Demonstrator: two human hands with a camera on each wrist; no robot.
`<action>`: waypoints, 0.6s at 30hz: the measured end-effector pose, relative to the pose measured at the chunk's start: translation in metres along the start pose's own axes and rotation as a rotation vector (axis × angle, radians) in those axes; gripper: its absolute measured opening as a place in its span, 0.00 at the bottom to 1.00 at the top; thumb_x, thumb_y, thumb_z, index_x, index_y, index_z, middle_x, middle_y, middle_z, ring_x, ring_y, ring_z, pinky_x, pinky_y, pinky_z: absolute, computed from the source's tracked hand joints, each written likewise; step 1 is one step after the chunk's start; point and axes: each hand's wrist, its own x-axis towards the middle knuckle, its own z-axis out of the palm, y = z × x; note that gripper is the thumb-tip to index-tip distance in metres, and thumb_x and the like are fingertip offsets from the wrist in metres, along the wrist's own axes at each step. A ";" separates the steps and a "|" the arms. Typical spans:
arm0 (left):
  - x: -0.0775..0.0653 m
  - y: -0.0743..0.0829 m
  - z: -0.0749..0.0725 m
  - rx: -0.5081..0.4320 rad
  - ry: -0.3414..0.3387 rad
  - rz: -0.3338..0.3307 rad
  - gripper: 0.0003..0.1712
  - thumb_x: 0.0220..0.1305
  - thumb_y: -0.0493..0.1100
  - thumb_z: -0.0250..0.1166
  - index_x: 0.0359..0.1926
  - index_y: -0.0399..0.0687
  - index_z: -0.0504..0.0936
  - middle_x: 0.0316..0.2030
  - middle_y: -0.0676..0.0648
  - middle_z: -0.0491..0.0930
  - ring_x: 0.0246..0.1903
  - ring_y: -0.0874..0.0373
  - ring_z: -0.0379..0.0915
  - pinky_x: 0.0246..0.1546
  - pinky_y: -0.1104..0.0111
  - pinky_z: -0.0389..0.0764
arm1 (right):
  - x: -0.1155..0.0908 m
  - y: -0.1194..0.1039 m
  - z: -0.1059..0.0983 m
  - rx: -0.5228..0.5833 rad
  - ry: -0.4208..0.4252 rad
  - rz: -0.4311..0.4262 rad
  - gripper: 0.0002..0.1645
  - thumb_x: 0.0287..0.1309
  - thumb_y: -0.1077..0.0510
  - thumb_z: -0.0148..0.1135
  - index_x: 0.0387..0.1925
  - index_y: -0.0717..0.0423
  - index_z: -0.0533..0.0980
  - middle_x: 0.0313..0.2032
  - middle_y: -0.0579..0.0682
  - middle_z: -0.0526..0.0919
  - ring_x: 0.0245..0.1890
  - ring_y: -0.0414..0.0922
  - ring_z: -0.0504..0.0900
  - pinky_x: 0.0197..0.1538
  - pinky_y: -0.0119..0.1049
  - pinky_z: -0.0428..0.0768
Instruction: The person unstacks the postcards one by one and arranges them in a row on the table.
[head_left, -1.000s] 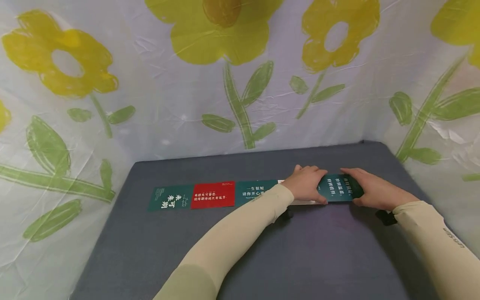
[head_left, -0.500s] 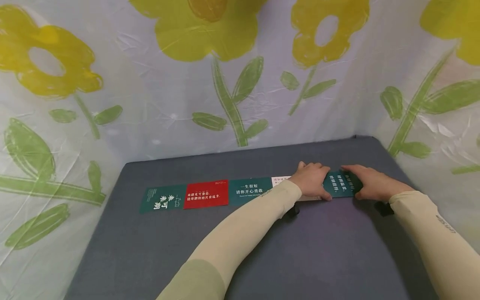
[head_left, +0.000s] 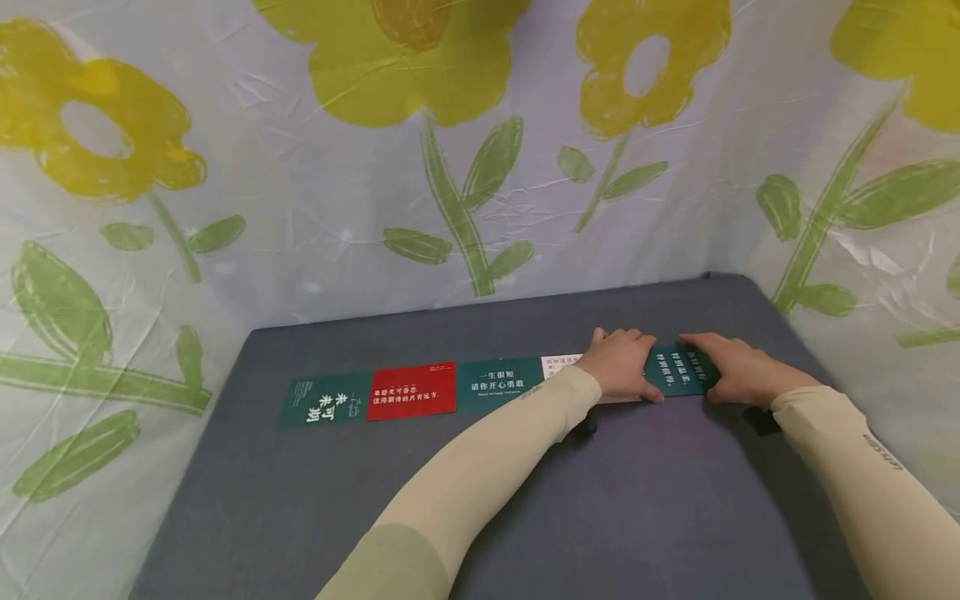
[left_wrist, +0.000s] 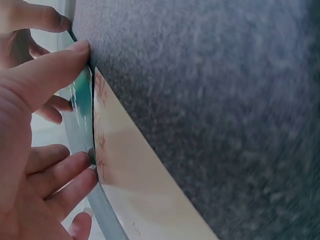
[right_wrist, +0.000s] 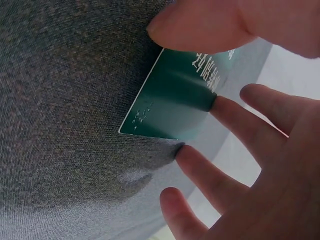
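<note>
A dark green card [head_left: 672, 372] with white lettering lies at the right end of a row of cards. My left hand [head_left: 619, 363] spans its left end, with the thumb at the near edge and fingertips at the far edge. At the right end, my right hand [head_left: 752, 369] holds it between thumb and fingers; the right wrist view shows the thumb over one edge of the green card [right_wrist: 165, 100] and a fingertip at the opposite one. A white card [head_left: 558, 367] with reddish lettering sits just left, partly hidden under my left hand.
Farther left in the row lie another green card [head_left: 497, 385], a red card [head_left: 411, 390] and a green card [head_left: 322, 402] with large white characters. They rest on a grey cloth-covered table [head_left: 585, 508]. A flower-printed curtain [head_left: 315, 208] stands behind the table's back edge.
The head view has shifted slightly, and more of the white card shows beside my left wrist. Both hands stay at the right-hand green card, which lies lower against the table.
</note>
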 end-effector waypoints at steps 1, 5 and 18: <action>0.000 0.000 0.000 0.002 -0.001 -0.002 0.56 0.62 0.77 0.71 0.83 0.61 0.65 0.77 0.58 0.71 0.74 0.62 0.70 0.62 0.62 0.67 | 0.000 0.000 0.001 0.003 -0.002 0.004 0.63 0.47 0.64 0.78 0.82 0.63 0.57 0.77 0.74 0.63 0.68 0.77 0.68 0.57 0.75 0.75; -0.002 -0.001 0.001 -0.001 0.006 -0.007 0.55 0.63 0.77 0.70 0.83 0.60 0.66 0.76 0.58 0.72 0.73 0.62 0.70 0.62 0.62 0.67 | 0.003 -0.001 0.001 0.004 -0.004 -0.001 0.63 0.47 0.64 0.79 0.82 0.63 0.58 0.77 0.74 0.63 0.69 0.78 0.67 0.58 0.76 0.74; -0.023 -0.012 -0.003 -0.063 0.051 0.014 0.58 0.62 0.79 0.69 0.84 0.58 0.63 0.81 0.55 0.66 0.79 0.59 0.63 0.70 0.59 0.66 | 0.001 -0.004 0.007 0.003 0.043 -0.031 0.62 0.50 0.57 0.79 0.82 0.60 0.58 0.77 0.72 0.63 0.69 0.76 0.69 0.58 0.78 0.73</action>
